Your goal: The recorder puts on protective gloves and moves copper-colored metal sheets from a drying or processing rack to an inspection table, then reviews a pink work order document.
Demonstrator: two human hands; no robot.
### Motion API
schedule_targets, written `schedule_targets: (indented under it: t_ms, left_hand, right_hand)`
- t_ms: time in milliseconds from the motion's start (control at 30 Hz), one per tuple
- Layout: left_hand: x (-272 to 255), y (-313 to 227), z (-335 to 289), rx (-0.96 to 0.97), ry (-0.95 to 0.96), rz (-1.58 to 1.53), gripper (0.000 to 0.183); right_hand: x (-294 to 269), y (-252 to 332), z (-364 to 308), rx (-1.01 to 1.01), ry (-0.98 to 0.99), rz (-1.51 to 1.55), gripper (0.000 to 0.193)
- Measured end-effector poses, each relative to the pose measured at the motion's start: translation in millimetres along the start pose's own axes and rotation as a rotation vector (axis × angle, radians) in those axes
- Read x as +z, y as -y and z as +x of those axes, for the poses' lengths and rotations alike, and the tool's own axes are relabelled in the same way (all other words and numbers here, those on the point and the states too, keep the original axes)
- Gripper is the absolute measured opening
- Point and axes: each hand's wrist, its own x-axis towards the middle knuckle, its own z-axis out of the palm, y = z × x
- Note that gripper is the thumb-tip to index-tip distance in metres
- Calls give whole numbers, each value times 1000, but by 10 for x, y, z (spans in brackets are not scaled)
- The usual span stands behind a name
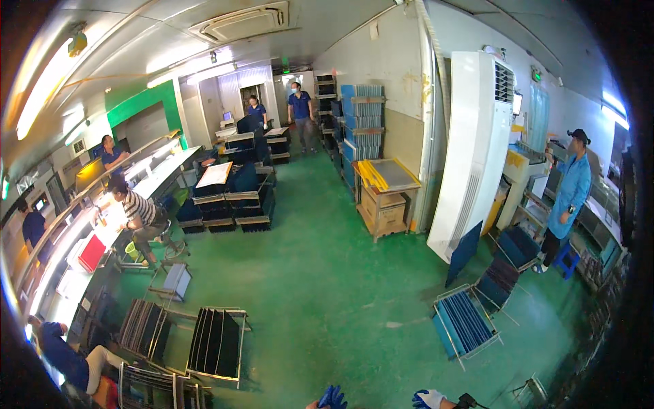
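Note:
My left hand (330, 398), in a blue-coated work glove, shows at the lower edge, its fingers apart and nothing visible in them. To its right, my right hand (429, 399) wears a white glove with blue fingertips. Its fingers point left, loosely stretched, with no object seen in them. A black thing (466, 401) sits by the right wrist; what it is I cannot make out. Both hands are cut off by the frame and touch nothing I can see. The nearest racks are a metal one of dark panels (216, 342) to the left and one of blue panels (465, 320) to the right.
Green floor (320, 273) runs ahead between the racks. A lit workbench (102, 225) with seated people lines the left. Stacked panel racks (238, 198) stand farther on. A tall white air conditioner (470, 157), a wooden stand (383, 208) and a person in a blue coat (573, 187) are at right.

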Motion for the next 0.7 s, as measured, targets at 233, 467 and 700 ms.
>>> schedule_targets:
  t_ms: [233, 467, 700]
  left_hand:
    - [169, -126, 16, 30, 30, -7, 55]
    - [51, -63, 201, 42, -275, 493, 18]
    - [294, -199, 285, -19, -225, 458, 25]
  right_hand:
    - [31, -37, -26, 23, -25, -13, 26]
    - [98, 118, -234, 59, -68, -56, 30]
    - [-74, -162, -199, 69, -62, -3, 32]
